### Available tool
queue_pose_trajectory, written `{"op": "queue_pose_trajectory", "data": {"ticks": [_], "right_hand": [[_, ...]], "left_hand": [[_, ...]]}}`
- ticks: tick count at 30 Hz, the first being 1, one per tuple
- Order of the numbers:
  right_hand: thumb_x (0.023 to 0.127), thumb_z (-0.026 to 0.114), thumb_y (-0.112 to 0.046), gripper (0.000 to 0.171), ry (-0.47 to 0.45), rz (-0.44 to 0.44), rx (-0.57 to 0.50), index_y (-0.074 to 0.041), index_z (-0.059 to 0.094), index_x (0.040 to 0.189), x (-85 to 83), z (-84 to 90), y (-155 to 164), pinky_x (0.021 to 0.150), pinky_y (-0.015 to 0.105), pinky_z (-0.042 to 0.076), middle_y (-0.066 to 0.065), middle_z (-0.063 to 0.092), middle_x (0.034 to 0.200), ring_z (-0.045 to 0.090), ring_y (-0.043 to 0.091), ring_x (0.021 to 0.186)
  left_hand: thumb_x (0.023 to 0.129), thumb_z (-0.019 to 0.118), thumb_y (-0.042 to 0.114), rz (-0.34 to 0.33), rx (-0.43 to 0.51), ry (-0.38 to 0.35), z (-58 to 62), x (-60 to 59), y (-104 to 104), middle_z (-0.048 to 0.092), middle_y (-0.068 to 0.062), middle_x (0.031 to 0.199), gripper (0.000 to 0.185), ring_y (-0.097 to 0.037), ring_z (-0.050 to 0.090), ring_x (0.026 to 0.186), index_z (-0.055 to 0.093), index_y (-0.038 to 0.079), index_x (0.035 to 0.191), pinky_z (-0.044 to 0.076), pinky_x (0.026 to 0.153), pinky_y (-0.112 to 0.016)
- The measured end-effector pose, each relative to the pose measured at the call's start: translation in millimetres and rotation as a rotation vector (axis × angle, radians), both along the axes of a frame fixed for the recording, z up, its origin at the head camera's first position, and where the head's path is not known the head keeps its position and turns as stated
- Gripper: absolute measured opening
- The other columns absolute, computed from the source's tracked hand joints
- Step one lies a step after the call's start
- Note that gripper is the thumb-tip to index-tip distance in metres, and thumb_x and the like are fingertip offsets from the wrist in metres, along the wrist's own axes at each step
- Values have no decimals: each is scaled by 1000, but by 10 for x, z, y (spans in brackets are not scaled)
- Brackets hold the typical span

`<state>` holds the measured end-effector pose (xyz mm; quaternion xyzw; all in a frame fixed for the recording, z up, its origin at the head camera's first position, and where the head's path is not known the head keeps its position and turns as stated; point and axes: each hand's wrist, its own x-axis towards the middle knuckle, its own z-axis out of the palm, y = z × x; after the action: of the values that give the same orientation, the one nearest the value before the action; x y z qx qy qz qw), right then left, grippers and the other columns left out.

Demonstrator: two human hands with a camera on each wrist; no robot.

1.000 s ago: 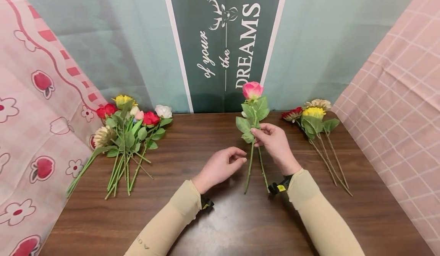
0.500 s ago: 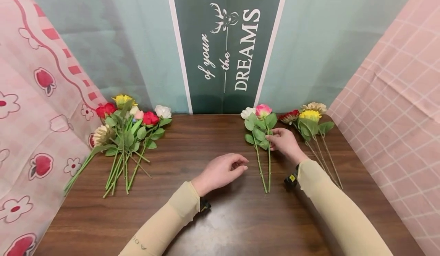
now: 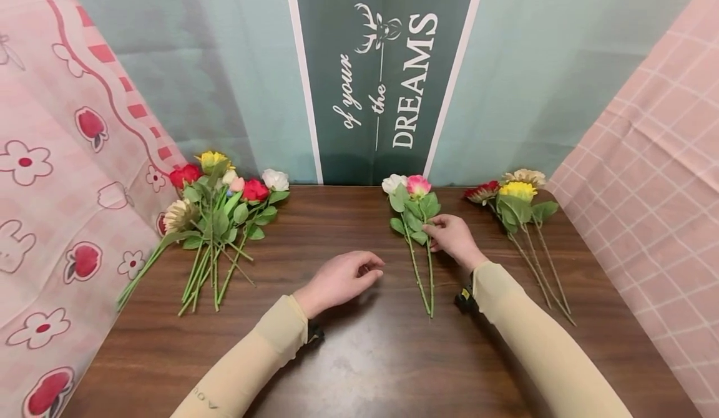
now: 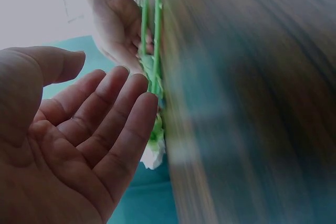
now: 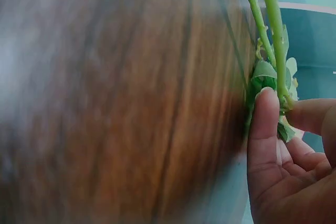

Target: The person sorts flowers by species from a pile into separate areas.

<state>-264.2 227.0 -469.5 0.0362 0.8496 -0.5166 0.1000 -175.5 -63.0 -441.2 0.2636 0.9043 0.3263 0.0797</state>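
A pink flower (image 3: 418,185) and a white flower (image 3: 392,183) lie side by side on the brown table (image 3: 348,355), stems pointing toward me. My right hand (image 3: 435,231) rests on the table and pinches their green stems (image 5: 268,19) among the leaves, thumb on one side and fingers (image 5: 310,115) on the other. My left hand (image 3: 372,268) hovers just left of the stems with loosely curled fingers and holds nothing. The left wrist view shows its bare palm (image 4: 79,135), with the right hand (image 4: 119,24) on the stems (image 4: 152,30) beyond it.
A bunch of several red, yellow, white and cream flowers (image 3: 216,212) lies at the table's back left. Three flowers, yellow, red and beige (image 3: 513,196), lie at the back right. Patterned pink cloths hang at both sides, with a green banner (image 3: 387,75) behind.
My right hand has lowered the pink flower from upright onto the table, beside the white one. My left hand has drawn back a little to the left.
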Motion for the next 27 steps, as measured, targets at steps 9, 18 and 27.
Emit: {"op": "queue_pose_trajectory", "data": {"ticks": [9,18,27], "right_hand": [[102,62,-37,41,108,51,253,-4,66,127,81,91,130,81,46,55,18,68,118,66,30,95],[104,57,-35,43,282,83,411,-3,64,132,117,187,21,95,55,47,21,61,130,59,36,114],[101,64,-28,29,461,331,428,-10,73,121,295,304,-775,100,49,48,8,70,122,62,29,117]], "left_hand": [[101,63,33,108,-77,66,-7,-108,-464,72,6,114,24,-12,66,102,74,19,118,54,90,-38],[101,62,28,373,-90,148,154,-238,-1411,73,-7,117,25,-28,69,106,74,13,118,54,89,-51],[101,57,25,627,-177,204,204,-344,-2450,72,-15,111,30,-35,68,95,72,7,118,51,78,-57]]}}
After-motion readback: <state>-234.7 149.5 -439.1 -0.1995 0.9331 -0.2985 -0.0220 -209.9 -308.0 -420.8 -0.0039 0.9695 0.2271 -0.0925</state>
